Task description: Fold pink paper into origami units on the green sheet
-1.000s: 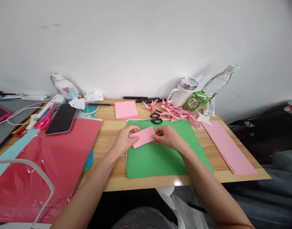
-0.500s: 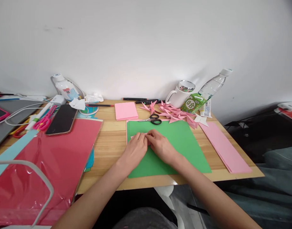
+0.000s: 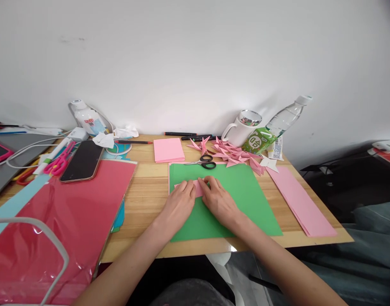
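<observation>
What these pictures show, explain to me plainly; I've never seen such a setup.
There is no machine here, just a person's two bare hands. Every picture comes from one camera worn on the person's head, looking forward and down, so the arms enter from below.

The left hand and right hand both have fingers on a small pink paper, over green paper on a wooden table. Their fingers partly hide it, so its folds are unclear.

Beyond lie black-handled scissors, a square pink stack and folded pink pieces. Long pink strips lie to the right, a phone to the left.
</observation>
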Motion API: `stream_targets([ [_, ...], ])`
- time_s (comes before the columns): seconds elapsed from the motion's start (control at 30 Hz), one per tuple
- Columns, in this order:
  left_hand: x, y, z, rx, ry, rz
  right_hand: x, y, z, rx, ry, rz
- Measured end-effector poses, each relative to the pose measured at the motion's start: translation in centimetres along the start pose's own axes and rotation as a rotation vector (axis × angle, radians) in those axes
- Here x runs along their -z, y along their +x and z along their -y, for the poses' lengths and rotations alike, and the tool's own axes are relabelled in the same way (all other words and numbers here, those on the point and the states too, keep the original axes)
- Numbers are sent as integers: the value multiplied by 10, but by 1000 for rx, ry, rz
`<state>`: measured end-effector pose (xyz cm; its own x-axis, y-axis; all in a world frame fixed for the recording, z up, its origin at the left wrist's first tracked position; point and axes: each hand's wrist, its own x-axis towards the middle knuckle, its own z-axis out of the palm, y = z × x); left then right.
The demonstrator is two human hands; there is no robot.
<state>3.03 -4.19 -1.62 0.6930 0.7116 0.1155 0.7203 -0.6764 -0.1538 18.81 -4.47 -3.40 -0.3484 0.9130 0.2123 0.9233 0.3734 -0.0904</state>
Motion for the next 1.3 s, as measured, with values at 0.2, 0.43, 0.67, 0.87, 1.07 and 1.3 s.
stream_targets([
  [0.2, -1, 3, -7, 26, 68, -37, -2, -2, -4, 1, -24, -24],
  [0.43, 5, -2, -9, 186, 170, 65, -4, -6, -8, -60, -64, -45],
  [0.67, -3, -12, 5, 77, -12, -11, -4, -4, -13, -99, 18, -122],
  [0.87, -4, -14, 6, -10, -132, -21, -10, -4, 2, 104, 169, -157],
  [1.07, -9, -25, -3, 113, -81, -38, -21, -8, 3, 60, 207, -216],
  [1.3, -27, -37, -6, 282, -124, -205, -21, -6, -1, 10, 343, -255],
])
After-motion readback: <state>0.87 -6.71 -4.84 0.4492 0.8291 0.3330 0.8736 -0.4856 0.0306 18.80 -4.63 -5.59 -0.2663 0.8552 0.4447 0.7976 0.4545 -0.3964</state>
